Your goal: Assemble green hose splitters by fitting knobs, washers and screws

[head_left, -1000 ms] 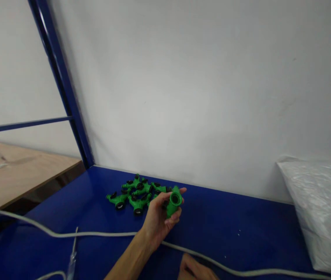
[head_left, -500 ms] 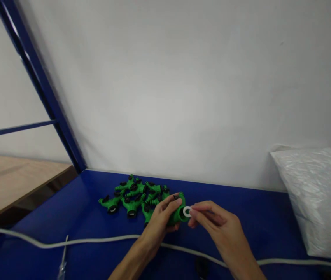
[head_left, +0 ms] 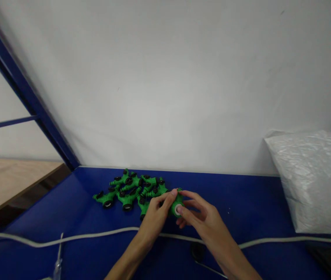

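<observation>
My left hand (head_left: 155, 214) is closed around the near side of a green hose splitter (head_left: 178, 200), whose round mouth faces me. A white ring washer (head_left: 177, 210) sits in that mouth. My right hand (head_left: 202, 218) grips the same splitter from the right, its thumb tip against the washer and its index finger on the top end. Just left of my hands lies a group of several green hose splitters (head_left: 128, 197) with black levers, some showing a pale ring in the mouth.
A white cable (head_left: 104, 234) crosses the blue table (head_left: 77, 208) under my forearms. A screwdriver (head_left: 58, 258) lies at the front left. At the right stands a clear plastic bag (head_left: 311, 179) with white contents. A dark round object (head_left: 197, 251) lies near my right forearm.
The white washer, held before the splitter's mouth by my right fingers, is now in the mouth. My right hand has moved left onto the splitter. The view has shifted slightly.
</observation>
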Available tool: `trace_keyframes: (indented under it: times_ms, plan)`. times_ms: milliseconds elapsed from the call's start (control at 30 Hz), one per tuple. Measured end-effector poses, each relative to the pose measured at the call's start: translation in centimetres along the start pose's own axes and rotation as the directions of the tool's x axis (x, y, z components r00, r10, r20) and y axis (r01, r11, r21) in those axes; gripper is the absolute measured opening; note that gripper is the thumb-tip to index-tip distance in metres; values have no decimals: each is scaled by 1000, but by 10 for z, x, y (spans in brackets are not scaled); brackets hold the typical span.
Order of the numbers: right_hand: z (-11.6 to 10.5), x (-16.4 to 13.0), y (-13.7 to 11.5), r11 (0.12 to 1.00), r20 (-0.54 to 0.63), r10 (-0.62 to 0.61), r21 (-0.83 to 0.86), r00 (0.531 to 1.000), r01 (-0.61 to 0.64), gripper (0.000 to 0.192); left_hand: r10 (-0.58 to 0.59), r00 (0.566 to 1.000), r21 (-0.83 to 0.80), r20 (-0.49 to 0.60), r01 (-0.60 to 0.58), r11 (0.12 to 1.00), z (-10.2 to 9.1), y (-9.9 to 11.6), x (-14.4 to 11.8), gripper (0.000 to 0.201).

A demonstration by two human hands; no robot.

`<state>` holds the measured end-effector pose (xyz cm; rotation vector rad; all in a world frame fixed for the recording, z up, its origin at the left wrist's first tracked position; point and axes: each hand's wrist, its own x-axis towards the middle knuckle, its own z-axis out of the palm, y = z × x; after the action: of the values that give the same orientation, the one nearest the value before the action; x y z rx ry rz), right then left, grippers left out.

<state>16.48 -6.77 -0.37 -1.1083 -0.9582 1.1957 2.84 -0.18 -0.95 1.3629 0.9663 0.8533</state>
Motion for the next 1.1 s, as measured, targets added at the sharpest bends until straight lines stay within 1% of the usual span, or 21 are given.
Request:
trace_keyframes:
  times_ms: [67,100,200,300,400,500,567,667,800,933,1100]
  plan:
    - [2,-1,-1,999,7,34,32,999,-34,54,98,995,87,-12,-96,992,-2,-1,0,51]
    - [3,-1,-1,998,2,42,55,999,-42,56,129,991,122,-22,-125,985,-2,0,0,47]
    - [3,0,1,992,-28,34,126,999,-30,57,188,980,203,-63,-172,964,-4,4,-5,40]
    - [0,3,3,988,-124,-2,151,992,21,52,249,968,244,-20,-236,940,-4,7,-9,36]
    - [-2,5,2,992,-208,-29,116,978,54,50,307,952,275,14,-299,914,-5,6,-9,30]
    - [-2,4,0,996,-198,-71,40,978,80,46,302,953,287,-21,-284,915,-3,4,-8,29]
    - [-1,3,0,994,-180,-112,-24,977,110,44,280,959,264,-43,-259,929,-2,3,-7,25]
    - [1,2,3,983,-179,-169,-104,969,152,41,276,959,231,-70,-253,939,2,5,-9,17]
    - [3,-1,7,971,-176,-199,-170,964,169,39,300,950,278,-83,-267,923,6,4,-12,9]
    - [4,-4,9,937,-168,-263,-279,950,210,36,335,939,308,-80,-296,904,9,-2,-12,5]
    - [4,-5,12,886,-155,-331,-390,931,250,31,317,942,285,-110,-276,918,12,-6,-13,5]
